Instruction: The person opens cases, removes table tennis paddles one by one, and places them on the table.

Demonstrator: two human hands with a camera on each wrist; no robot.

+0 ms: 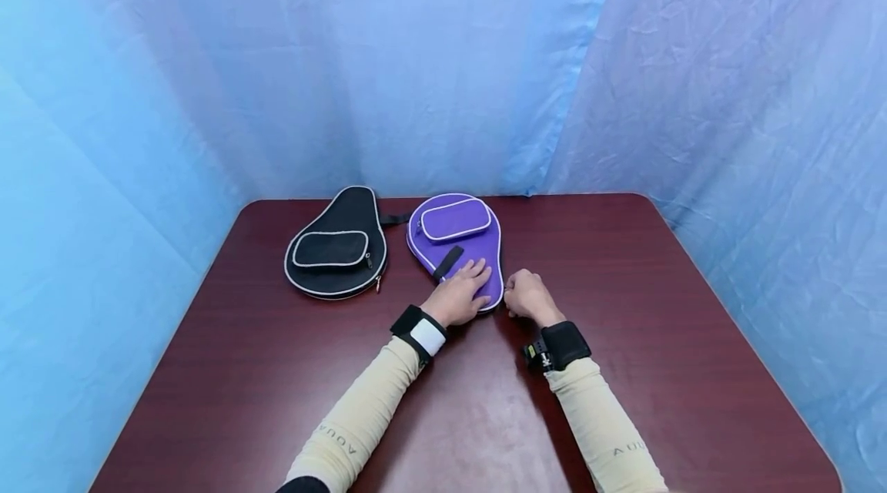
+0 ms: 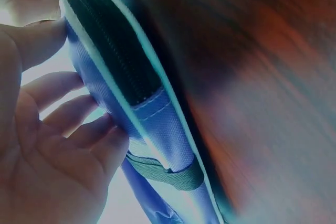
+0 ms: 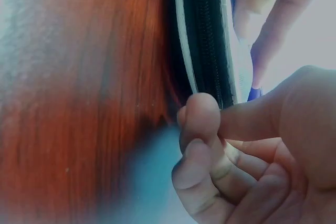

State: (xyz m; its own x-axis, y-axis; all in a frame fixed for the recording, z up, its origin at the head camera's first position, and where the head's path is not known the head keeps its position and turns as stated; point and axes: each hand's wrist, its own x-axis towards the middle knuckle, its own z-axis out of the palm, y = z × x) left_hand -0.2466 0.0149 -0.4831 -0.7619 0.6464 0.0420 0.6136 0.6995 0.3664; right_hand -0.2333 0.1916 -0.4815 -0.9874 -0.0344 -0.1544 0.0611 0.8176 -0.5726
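Blue fabric curtains [image 1: 443, 77] hang behind and on both sides, creased at right. Dark red-brown table [image 1: 658, 300] has rounded far corners; its surface reflects pale light.

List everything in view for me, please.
black bag: one, black, table's far side
purple bag: one, purple, right of it
straps: two, black, on and beside the purple bag
zip: one clear, black, purple bag's edge
table: one, reddish-brown, under the bags
curtain: count unclear, blue, behind and beside table
wristbands: two, mostly black, both wrists
small device: one, black, right wristband
sleeves: two, cream, both arms
left hand: one, on the purple bag
right hand: one, purple bag's right edge
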